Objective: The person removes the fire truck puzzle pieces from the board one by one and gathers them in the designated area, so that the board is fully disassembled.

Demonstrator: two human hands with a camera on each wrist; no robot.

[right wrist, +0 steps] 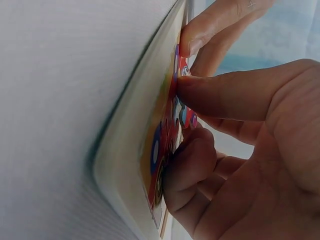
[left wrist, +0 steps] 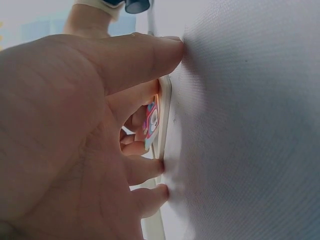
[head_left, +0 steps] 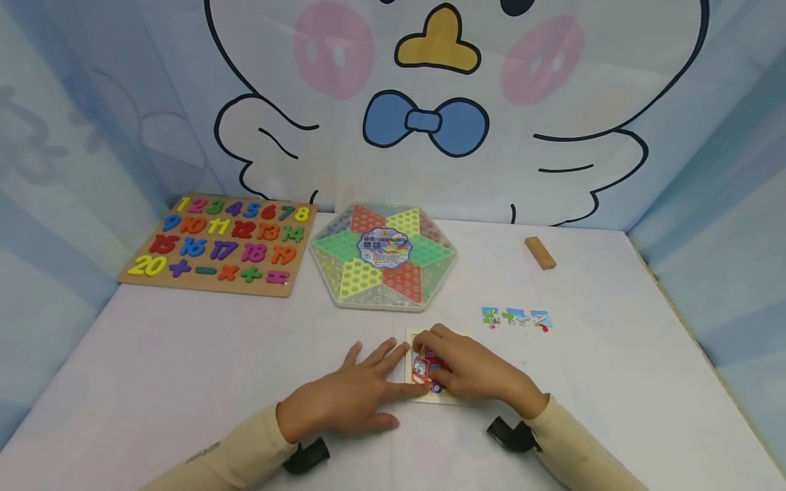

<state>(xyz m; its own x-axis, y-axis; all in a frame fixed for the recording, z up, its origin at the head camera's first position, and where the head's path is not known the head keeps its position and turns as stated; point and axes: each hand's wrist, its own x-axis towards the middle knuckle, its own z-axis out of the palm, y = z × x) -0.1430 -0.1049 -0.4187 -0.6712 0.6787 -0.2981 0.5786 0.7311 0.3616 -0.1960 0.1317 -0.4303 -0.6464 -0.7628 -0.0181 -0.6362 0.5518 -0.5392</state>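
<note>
A small jigsaw puzzle board (head_left: 439, 401) with a pale rim lies on the table, partly covered by both hands. My right hand (head_left: 473, 365) is over its right side, pinching a colourful puzzle piece (right wrist: 189, 117) between thumb and fingers. That piece is tipped up from the printed surface in the right wrist view. My left hand (head_left: 356, 395) lies with fingers spread at the board's left edge. One of its fingertips rests on the lower rim, while the thumb touches the table. Much of the picture is hidden under the right hand.
Several loose puzzle pieces (head_left: 516, 317) lie beyond the right hand. A wooden block (head_left: 540, 253) sits farther back on the right. At the back are a number board (head_left: 202, 287) and a hexagonal Chinese checkers box (head_left: 384, 256). A printed curtain (head_left: 430, 177) stands behind the table.
</note>
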